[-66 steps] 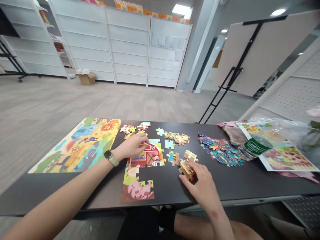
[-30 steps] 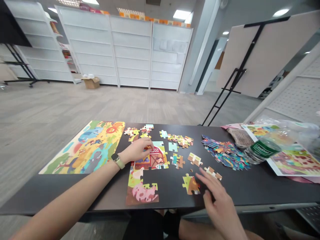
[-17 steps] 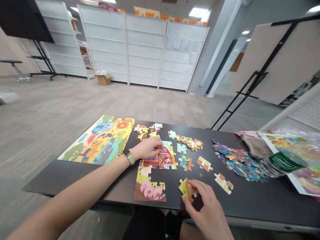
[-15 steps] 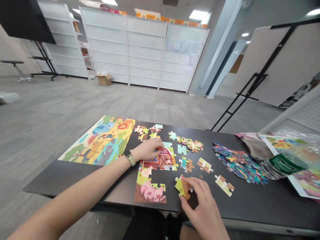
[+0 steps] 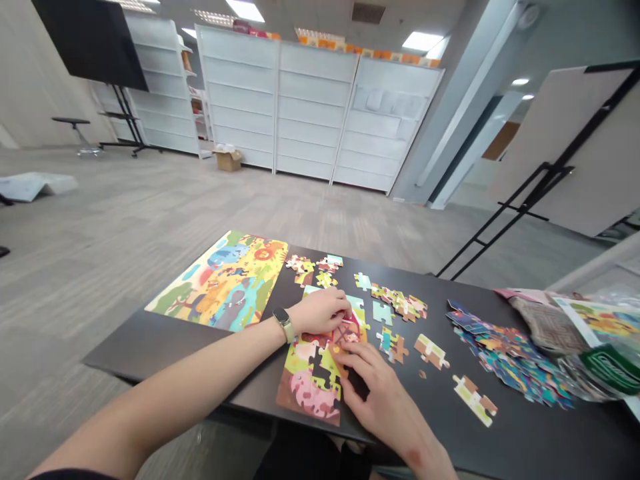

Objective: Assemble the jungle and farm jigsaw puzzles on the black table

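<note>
green-label bottle [image 5: 613,370]: surface [image 5: 530,433], far right | white shelving [image 5: 313,103]: back | open carton [image 5: 229,161]: floor [image 5: 190,203], by shelving | black screen [image 5: 95,47]: back left | round stool [image 5: 71,121]: near screen

Bright light comes from ceiling panels [image 5: 423,41] at eleven and one o'clock; the bottle [image 5: 613,369] near four looks blurred, and the two-o'clock corner is dark.

Pinching brown piece [image 5: 335,352] in right grip [image 5: 375,383], at gap in part-built farm puzzle [image 5: 311,395]; seated or not, can't tell. Resting left grip [image 5: 320,311] on barn section. Can see on black desk [image 5: 435,427]: animal picture [image 5: 225,280] left of left grip; loose pieces [image 5: 431,351] beyond right grip; farther right, multicoloured heap [image 5: 515,360], green-labelled bottle [image 5: 613,369].
</note>
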### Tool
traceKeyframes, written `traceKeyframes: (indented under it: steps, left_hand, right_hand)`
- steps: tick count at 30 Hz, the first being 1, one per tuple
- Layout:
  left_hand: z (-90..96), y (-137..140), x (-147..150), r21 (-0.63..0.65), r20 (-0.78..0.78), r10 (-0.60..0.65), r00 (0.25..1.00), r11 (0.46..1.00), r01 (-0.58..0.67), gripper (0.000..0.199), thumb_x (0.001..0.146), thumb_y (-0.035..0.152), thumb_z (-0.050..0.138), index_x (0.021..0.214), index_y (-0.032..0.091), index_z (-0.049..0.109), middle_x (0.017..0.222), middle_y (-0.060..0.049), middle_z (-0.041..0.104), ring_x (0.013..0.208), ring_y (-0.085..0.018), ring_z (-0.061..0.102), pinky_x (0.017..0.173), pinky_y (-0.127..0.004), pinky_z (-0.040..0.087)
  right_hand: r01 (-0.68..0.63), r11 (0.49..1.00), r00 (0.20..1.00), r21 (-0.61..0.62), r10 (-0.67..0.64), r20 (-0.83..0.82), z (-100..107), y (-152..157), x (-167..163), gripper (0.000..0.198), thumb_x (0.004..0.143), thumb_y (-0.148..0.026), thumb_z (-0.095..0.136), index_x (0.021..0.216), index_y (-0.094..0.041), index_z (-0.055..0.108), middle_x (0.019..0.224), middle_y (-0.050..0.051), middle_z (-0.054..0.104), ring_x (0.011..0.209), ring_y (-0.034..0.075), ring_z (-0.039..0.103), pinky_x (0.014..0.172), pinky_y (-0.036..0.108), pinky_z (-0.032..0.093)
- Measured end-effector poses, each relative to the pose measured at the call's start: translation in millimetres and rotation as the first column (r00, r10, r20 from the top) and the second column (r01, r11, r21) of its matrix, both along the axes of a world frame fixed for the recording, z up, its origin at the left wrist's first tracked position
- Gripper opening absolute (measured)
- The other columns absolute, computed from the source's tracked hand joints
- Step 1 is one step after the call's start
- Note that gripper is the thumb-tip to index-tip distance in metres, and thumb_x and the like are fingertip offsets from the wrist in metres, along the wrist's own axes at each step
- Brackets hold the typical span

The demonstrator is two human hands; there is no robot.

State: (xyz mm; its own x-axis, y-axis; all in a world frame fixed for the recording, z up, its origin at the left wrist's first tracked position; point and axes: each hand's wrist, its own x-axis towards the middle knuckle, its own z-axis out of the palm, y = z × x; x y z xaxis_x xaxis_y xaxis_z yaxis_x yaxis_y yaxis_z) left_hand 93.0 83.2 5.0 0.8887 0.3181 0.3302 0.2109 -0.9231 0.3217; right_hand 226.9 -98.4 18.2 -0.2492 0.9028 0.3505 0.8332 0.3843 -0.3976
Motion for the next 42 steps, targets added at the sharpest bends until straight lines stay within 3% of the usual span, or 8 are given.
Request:
traceKeyframes:
  steps: [5, 11, 17, 21, 25, 32, 36, 42]
  left_hand:
    - [-1.6, 0, 1, 0.011, 0.002, 0.013, 1.0, 1.0, -0.013, 0.017, 0.092, 0.017, 0.05, 0.096, 0.02, 0.067, 0.096, -0.005, 0.062, 0.092, -0.02, 0.058, 0.08, -0.03, 0.045]
    - [-2.4, 3, 0, -0.01, -0.005, 0.0, 1.0, 1.0, 0.0, 0.017, 0.092, 0.016, 0.05, 0.096, 0.02, 0.067, 0.098, -0.005, 0.062, 0.093, -0.02, 0.058, 0.082, -0.03, 0.046]
    - [-0.3, 1, 0, -0.031, -0.005, 0.005, 1.0, 1.0, -0.005, 0.019, 0.091, 0.015, 0.051, 0.097, 0.02, 0.068, 0.097, -0.005, 0.062, 0.093, -0.02, 0.059, 0.082, -0.03, 0.046]
    - [0.9, 1, 0, -0.045, -0.004, -0.002, 1.0, 0.999, 0.002, 0.019, 0.091, 0.015, 0.051, 0.099, 0.02, 0.068, 0.097, -0.006, 0.062, 0.094, -0.021, 0.058, 0.084, -0.03, 0.046]
    - [1.5, 2, -1, -0.066, -0.005, -0.022, 1.0, 0.998, 0.021, 0.016, 0.092, 0.017, 0.053, 0.1, 0.019, 0.067, 0.098, -0.006, 0.062, 0.096, -0.021, 0.058, 0.085, -0.03, 0.047]
    - [5.7, 1, -4, -0.092, -0.011, -0.051, 0.999, 0.995, 0.049, 0.016, 0.092, 0.017, 0.053, 0.101, 0.019, 0.066, 0.099, -0.006, 0.061, 0.096, -0.021, 0.058, 0.085, -0.03, 0.047]
    - [6.9, -1, -4, -0.113, -0.008, -0.052, 0.999, 0.992, 0.05, 0.018, 0.094, 0.019, 0.052, 0.103, 0.02, 0.067, 0.1, -0.006, 0.061, 0.097, -0.021, 0.057, 0.087, -0.03, 0.047]
    - [10.9, -2, -5, -0.155, -0.018, -0.074, 0.997, 0.985, 0.071, 0.018, 0.095, 0.021, 0.052, 0.106, 0.021, 0.067, 0.102, -0.007, 0.06, 0.099, -0.021, 0.057, 0.088, -0.031, 0.047]
  right_hand:
    - [-0.077, 0.996, 0.996, 0.05, 0.075, 0.039, 0, 2, 5, 0.032, 0.09, -0.01, 0.051, 0.114, -0.022, 0.069, 0.117, 0.009, 0.071, 0.112, 0.022, 0.066, 0.101, 0.04, 0.055]
    - [-0.149, 0.988, 0.986, -0.028, 0.15, 0.07, 8, -4, -9, 0.037, 0.087, -0.005, 0.051, 0.114, -0.023, 0.07, 0.12, 0.006, 0.069, 0.116, 0.021, 0.063, 0.102, 0.037, 0.054]
    - [-0.003, 0.992, 0.997, -0.128, 0.013, 0.075, 17, -14, -35, 0.029, 0.083, -0.019, 0.063, 0.112, -0.023, 0.069, 0.122, 0.008, 0.067, 0.116, 0.026, 0.061, 0.101, 0.041, 0.053]
    - [0.096, 0.985, 0.991, -0.14, -0.082, 0.108, 13, -16, -42, 0.041, 0.083, -0.032, 0.067, 0.122, -0.022, 0.066, 0.13, 0.009, 0.065, 0.123, 0.031, 0.056, 0.107, 0.048, 0.047]
    - [0.133, 0.972, 0.987, -0.195, -0.112, 0.115, 9, -19, -39, 0.045, 0.085, -0.042, 0.066, 0.126, -0.023, 0.065, 0.135, 0.007, 0.063, 0.129, 0.03, 0.053, 0.111, 0.045, 0.044]
    - [0.164, 0.944, 0.981, -0.286, -0.127, 0.144, 4, -27, -38, 0.074, 0.072, -0.065, 0.072, 0.131, -0.02, 0.063, 0.145, 0.011, 0.055, 0.135, 0.036, 0.047, 0.113, 0.048, 0.04]
    - [0.121, 0.962, 0.983, -0.245, -0.081, 0.167, -8, -28, -41, 0.077, 0.073, -0.068, 0.069, 0.133, -0.021, 0.062, 0.147, 0.015, 0.052, 0.133, 0.04, 0.049, 0.107, 0.052, 0.045]
    - [0.137, 0.984, 0.975, -0.114, -0.114, 0.193, -23, -24, -44, 0.072, 0.073, -0.069, 0.069, 0.128, -0.021, 0.065, 0.143, 0.017, 0.056, 0.128, 0.041, 0.053, 0.102, 0.052, 0.048]
